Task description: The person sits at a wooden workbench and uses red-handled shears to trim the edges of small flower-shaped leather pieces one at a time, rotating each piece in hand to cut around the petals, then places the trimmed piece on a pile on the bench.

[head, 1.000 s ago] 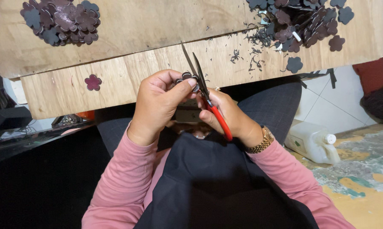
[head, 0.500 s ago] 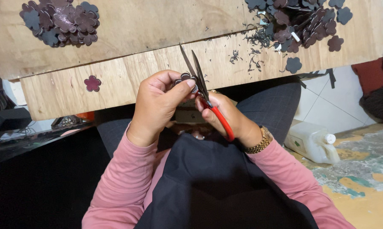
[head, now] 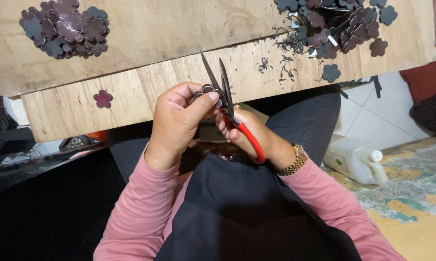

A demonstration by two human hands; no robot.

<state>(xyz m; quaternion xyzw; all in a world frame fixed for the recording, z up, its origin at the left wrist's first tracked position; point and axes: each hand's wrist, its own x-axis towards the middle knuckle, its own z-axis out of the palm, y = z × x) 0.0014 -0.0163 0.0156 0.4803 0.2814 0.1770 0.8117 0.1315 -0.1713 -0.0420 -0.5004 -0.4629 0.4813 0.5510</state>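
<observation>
My left hand [head: 177, 123] pinches a small dark flower-shaped piece [head: 207, 90] between thumb and fingers, just below the edge of the wooden board [head: 145, 82]. My right hand [head: 256, 137] grips red-handled scissors [head: 227, 104], whose dark blades are parted and point up against the piece. Both hands sit close together over my lap, in front of the board. A gold watch is on my right wrist.
A pile of dark flower pieces [head: 66, 26] lies at the board's far left, and a second pile with trimmings [head: 334, 24] at the far right. One maroon flower [head: 102, 98] lies alone near the front edge. A white plastic jug [head: 355, 159] stands on the floor to the right.
The hands and scissors stay in nearly the same place; the blades and the piece shift only slightly between frames.
</observation>
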